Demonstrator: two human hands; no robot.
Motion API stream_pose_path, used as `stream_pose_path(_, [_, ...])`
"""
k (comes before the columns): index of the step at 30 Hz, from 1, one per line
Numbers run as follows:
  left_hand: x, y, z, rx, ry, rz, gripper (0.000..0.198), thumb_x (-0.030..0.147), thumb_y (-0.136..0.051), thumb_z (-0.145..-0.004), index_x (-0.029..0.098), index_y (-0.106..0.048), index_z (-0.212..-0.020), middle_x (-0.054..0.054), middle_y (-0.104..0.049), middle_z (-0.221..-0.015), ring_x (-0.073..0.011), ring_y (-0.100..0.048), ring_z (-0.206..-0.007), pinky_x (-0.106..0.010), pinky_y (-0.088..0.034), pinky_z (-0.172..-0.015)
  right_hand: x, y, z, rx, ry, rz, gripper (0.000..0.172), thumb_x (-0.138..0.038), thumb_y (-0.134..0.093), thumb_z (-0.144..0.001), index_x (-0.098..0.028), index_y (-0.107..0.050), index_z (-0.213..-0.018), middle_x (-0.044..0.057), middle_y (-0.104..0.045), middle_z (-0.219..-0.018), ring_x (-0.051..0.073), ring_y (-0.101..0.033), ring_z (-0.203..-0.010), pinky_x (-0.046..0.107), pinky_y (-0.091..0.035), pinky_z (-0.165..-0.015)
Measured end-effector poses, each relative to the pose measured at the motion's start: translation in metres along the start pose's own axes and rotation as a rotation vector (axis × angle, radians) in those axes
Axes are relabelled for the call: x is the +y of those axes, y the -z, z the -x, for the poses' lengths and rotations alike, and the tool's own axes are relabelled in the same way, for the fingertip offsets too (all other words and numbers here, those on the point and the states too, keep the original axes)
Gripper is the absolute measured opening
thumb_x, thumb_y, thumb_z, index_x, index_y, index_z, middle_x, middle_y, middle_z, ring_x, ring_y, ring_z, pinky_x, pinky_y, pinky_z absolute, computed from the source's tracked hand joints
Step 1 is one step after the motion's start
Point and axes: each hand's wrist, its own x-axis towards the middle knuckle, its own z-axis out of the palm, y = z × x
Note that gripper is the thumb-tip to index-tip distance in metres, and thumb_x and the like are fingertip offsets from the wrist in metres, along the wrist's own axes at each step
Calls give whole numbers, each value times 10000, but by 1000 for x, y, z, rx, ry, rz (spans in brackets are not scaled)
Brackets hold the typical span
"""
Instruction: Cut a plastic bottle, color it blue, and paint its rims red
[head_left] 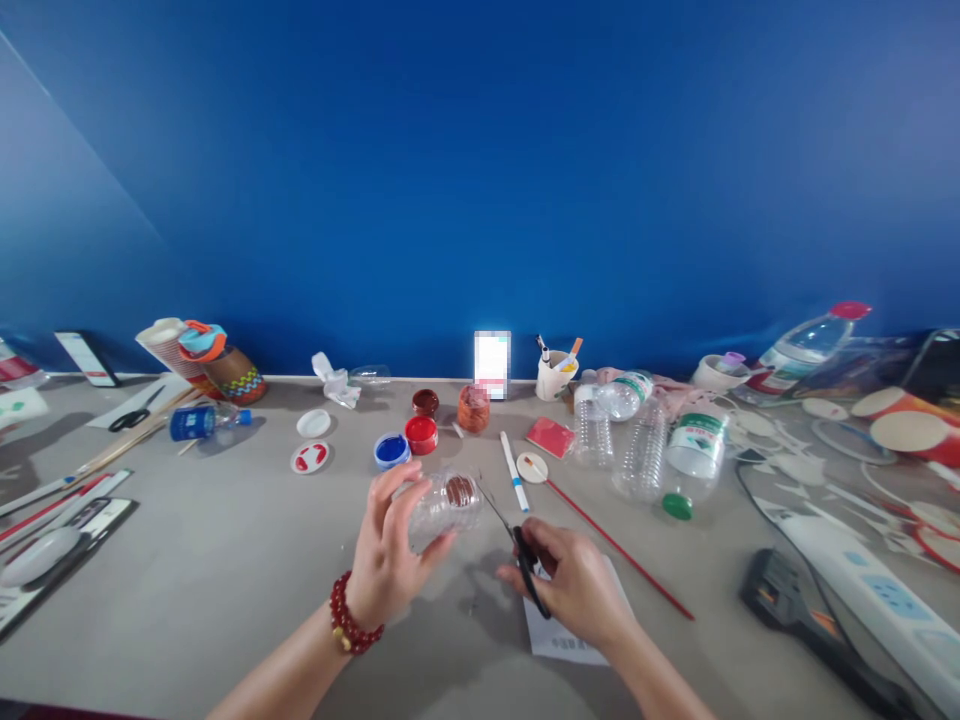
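Observation:
My left hand (394, 545) is closed around a clear plastic bottle piece (431, 508), thumb below and fingers above. A brown patch (460, 490) shows at the piece's right end. My right hand (574, 580) grips a pair of black-handled scissors (523, 555), their blades pointing up and left beside the piece. Whether the blades touch the plastic I cannot tell. Under my right hand lies a white printed paper (566, 640). Just beyond my left hand stand open paint pots, one blue (391, 450), one red (421, 434) and one dark brown (425, 402).
Right of centre are a blue-capped marker (514, 472), a red-handled paintbrush (615, 543) and several clear bottles (643, 455). A glue gun (817, 630) and a power strip (877, 590) lie at the right. Leftward are a small blue-labelled bottle (202, 422), other scissors (135, 412) and a computer mouse (41, 557).

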Motion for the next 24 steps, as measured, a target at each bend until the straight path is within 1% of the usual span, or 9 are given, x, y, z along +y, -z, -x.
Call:
stream_pose_path(3, [2, -3, 1, 65, -33, -64, 618, 174, -777, -779, 159, -448, -1302, -178, -556, -1197, -316, -583, -1123, -505, -540, -931, -5, -4, 1, -1, -43, 21, 340, -482, -654, -784, -221, -497, -634, -23, -558, -575, 138, -486, -522, 234, -305, -521])
stream_pose_path(5, [4, -4, 2, 83, -54, -96, 610, 171, -801, -760, 151, -465, -1268, -177, -580, -1170, -307, -601, -1094, -488, -548, -912, -7, -8, 2, 2, -63, 36, 334, -461, -659, -772, -223, -478, -624, -30, -550, -562, 137, -483, -518, 231, -296, -520])
stream_pose_path(9, [7, -5, 2, 66, -93, -114, 569, 161, -799, -763, 151, -475, -1231, -186, -620, -1167, -300, -618, -1081, -469, -555, -889, -3, -14, 5, 60, -86, 82, 367, -473, -662, -774, -225, -450, -605, -36, -532, -541, 131, -465, -498, 231, -273, -509])
stream_pose_path(12, [8, -5, 1, 60, -111, -111, 537, 159, -784, -777, 148, -480, -1221, -184, -649, -1139, -296, -628, -1069, -460, -562, -874, 1, -17, 6, 87, -71, 100, 395, -492, -655, -786, -226, -433, -597, -39, -518, -533, 127, -454, -493, 227, -270, -505])
stream_pose_path(16, [7, -6, 3, 69, -106, -126, 530, 171, -790, -772, 146, -495, -1211, -186, -664, -1122, -298, -634, -1059, -465, -561, -872, 3, -18, 6, 112, -74, 114, 461, -544, -627, -804, -223, -390, -573, -46, -471, -506, 118, -408, -474, 225, -250, -496])
stream_pose_path(20, [6, -7, 5, 74, -112, -119, 565, 172, -814, -746, 129, -495, -1212, -197, -663, -1116, -305, -633, -1060, -463, -558, -878, 1, -17, 5, 112, -69, 131, 474, -555, -611, -813, -220, -388, -564, -44, -461, -496, 115, -390, -467, 225, -236, -490])
stream_pose_path(24, [6, -6, 5, 77, -112, -131, 552, 184, -817, -749, 145, -502, -1201, -181, -670, -1104, -294, -641, -1042, -452, -560, -872, -1, -14, 5, 88, -63, 126, 459, -558, -625, -801, -221, -413, -572, -42, -481, -504, 118, -407, -473, 224, -240, -491])
